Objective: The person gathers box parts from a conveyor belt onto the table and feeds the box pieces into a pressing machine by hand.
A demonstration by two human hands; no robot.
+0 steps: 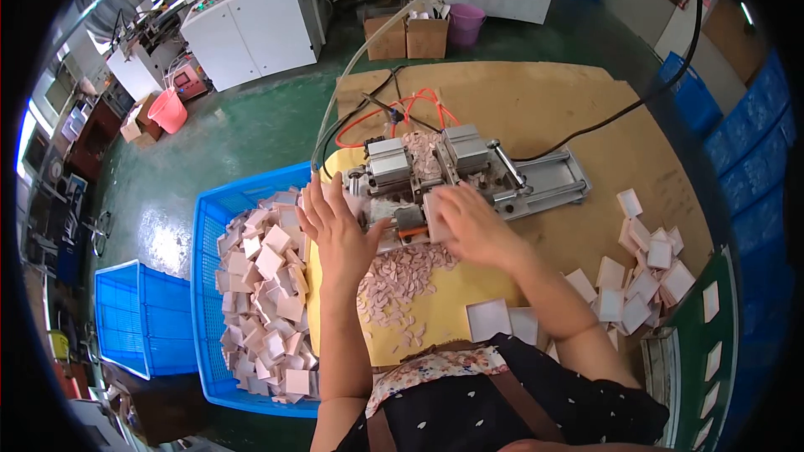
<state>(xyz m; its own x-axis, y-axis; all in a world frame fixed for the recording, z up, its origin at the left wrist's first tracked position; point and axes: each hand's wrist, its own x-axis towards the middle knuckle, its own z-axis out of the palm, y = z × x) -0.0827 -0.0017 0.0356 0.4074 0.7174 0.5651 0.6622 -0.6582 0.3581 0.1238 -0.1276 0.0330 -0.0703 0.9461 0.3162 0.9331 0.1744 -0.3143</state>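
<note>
My right hand (pixel 466 219) grips a small shallow pale-pink box (pixel 435 218) at the front of a metal clamping machine (pixel 410 216). The box stands on edge beside a dark cylinder with an orange part. My left hand (pixel 335 224) is open, its fingers spread, at the machine's left end near the blue crate's edge. Something pale shows blurred just beyond that thumb, and I cannot make out what it is. Thin pinkish cut-off chips (pixel 398 285) lie scattered on the yellow sheet (pixel 444 318), and more are heaped between the machine's silver blocks.
A blue crate (pixel 201 285) on the left holds many small boxes. More boxes (pixel 645 285) lie loose at the table's right, and two shallow trays (pixel 489 320) lie by my body. Red and black hoses (pixel 435 99) run behind the machine. Another blue crate (pixel 142 318) stands farther left.
</note>
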